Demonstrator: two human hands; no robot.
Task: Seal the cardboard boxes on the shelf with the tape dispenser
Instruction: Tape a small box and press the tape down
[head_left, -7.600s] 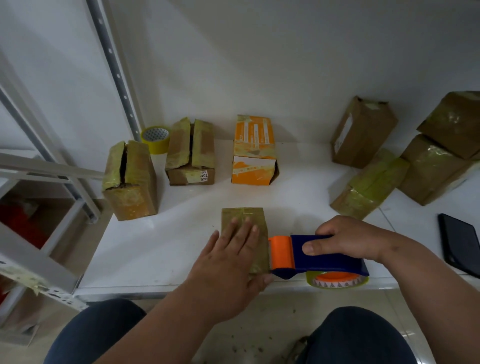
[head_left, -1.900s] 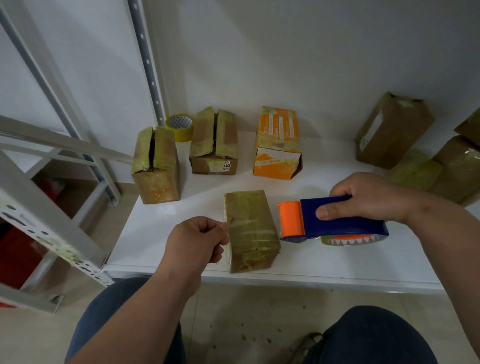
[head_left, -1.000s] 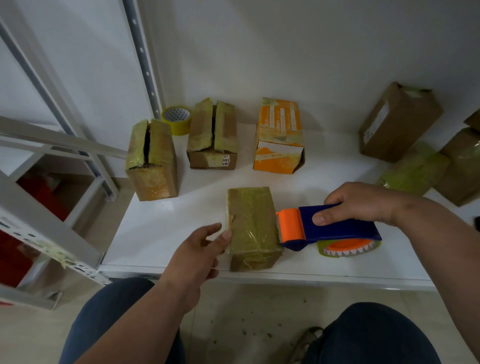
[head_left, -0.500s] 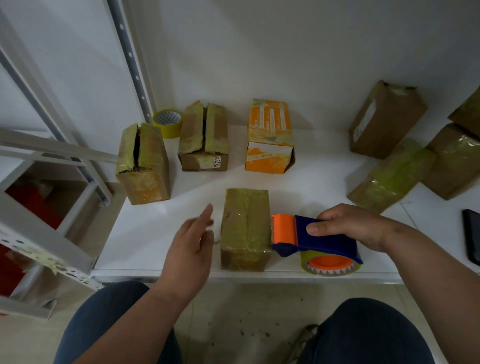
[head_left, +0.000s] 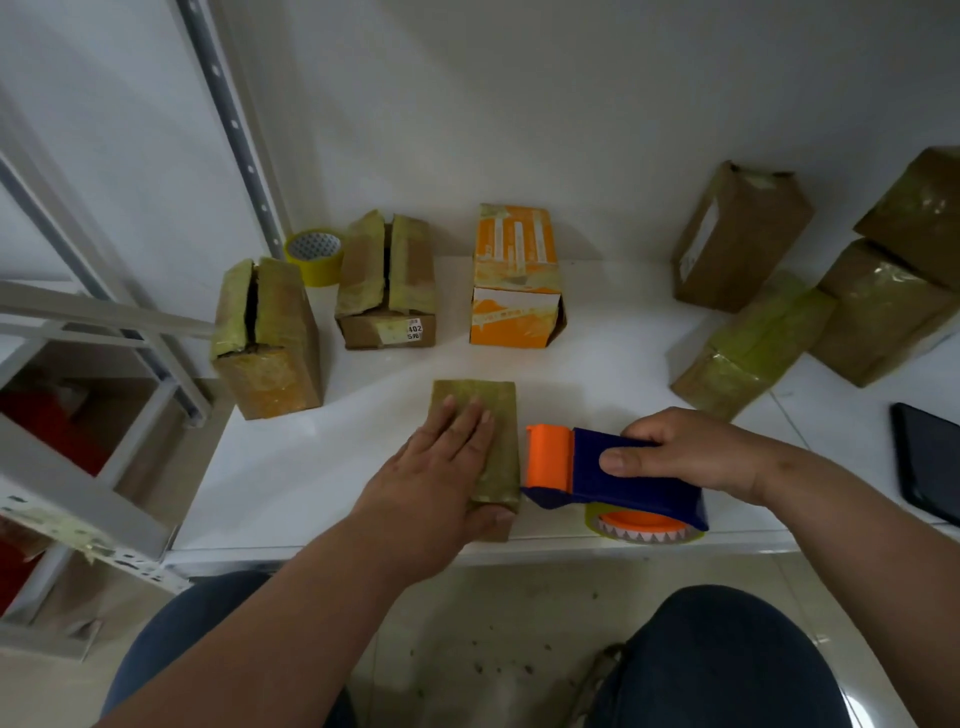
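Note:
A small taped cardboard box (head_left: 498, 415) lies near the front edge of the white shelf (head_left: 322, 467). My left hand (head_left: 441, 467) lies flat on its top with fingers straight, the thumb at its front end. My right hand (head_left: 685, 452) grips the blue tape dispenser (head_left: 623, 478), whose orange roller (head_left: 548, 457) touches the box's right side. The tape roll (head_left: 644, 527) hangs under the dispenser at the shelf edge.
Behind stand two brown boxes with open top seams (head_left: 267, 338) (head_left: 387, 280), an orange box (head_left: 514, 275) and a yellow tape roll (head_left: 314, 254). Several taped boxes (head_left: 753, 343) are piled at the right, beside a dark phone (head_left: 927, 462). A shelf upright (head_left: 228, 119) rises at the left.
My left hand moved from beside the box onto its top and now lies flat on it. The dispenser stays against the box's right side in my right hand.

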